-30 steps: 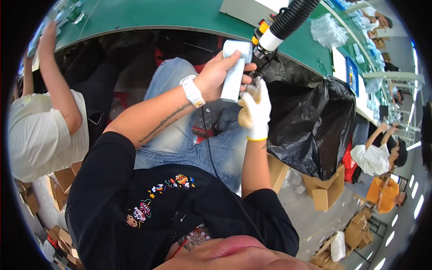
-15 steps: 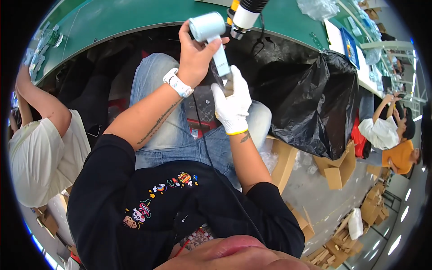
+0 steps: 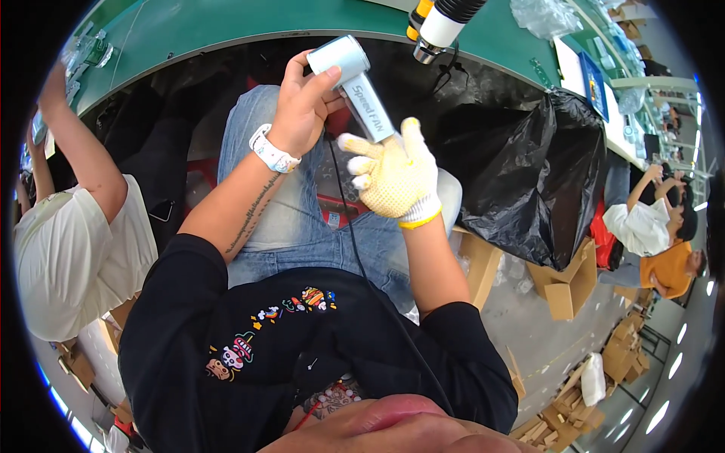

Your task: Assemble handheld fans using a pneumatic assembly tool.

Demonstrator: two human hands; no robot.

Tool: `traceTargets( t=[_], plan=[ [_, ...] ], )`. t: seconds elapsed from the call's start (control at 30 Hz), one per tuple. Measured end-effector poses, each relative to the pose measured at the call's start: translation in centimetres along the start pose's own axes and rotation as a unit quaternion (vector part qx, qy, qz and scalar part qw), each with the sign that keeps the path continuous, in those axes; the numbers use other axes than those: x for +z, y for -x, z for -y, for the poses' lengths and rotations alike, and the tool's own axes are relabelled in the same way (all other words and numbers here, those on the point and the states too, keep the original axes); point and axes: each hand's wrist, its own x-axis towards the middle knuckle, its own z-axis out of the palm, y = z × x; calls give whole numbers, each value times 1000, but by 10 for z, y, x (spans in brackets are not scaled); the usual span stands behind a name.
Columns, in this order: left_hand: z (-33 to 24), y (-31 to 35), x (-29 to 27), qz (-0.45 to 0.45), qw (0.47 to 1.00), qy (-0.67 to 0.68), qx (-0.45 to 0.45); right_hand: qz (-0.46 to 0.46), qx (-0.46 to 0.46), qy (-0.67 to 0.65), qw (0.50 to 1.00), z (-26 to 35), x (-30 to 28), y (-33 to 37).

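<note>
A pale blue handheld fan (image 3: 365, 106) with a round drum-shaped head is tilted above my lap, its handle slanting down to the right. My left hand (image 3: 303, 102), bare with a white watch on the wrist, is closed around the fan's head and upper handle, thumb on top. By the handle's lower end is my right hand (image 3: 396, 178), in a white and yellow dotted work glove. Its fingers are spread with the dotted palm showing; whether a fingertip touches the handle I cannot tell.
A heat-gun-like tool (image 3: 442, 32) with a metal nozzle hangs over the green table (image 3: 226, 30). To the right are a black plastic bag (image 3: 521, 181) and an open cardboard box (image 3: 566, 279). Another person's arm (image 3: 87, 143) is at the left; more people work far right.
My left hand has moved slightly left and turned the fan, showing another side of the handle. My right hand has rotated and spread its fingers at the handle's end.
</note>
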Motion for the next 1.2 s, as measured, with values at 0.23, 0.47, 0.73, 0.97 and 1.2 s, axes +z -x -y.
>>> traceTargets(
  t=[0.23, 0.47, 0.73, 0.97, 1.2],
  plan=[
    [-32, 27, 5, 163, 981, -98, 27, -9, -108, 81, 991, 6, -4, 11],
    [-63, 48, -2, 139, 965, -94, -203, -18, -302, 522, 798, 7, 39, 36],
    [-50, 51, -1, 180, 970, -164, -8, -23, -299, 655, 693, 5, 49, 43],
    [-43, 55, 8, 67, 980, -144, -124, -75, -281, 697, 655, 2, 61, 45],
    [-54, 50, 10, 49, 981, -110, -155, -63, -281, 681, 673, 15, 54, 36]
  ],
)
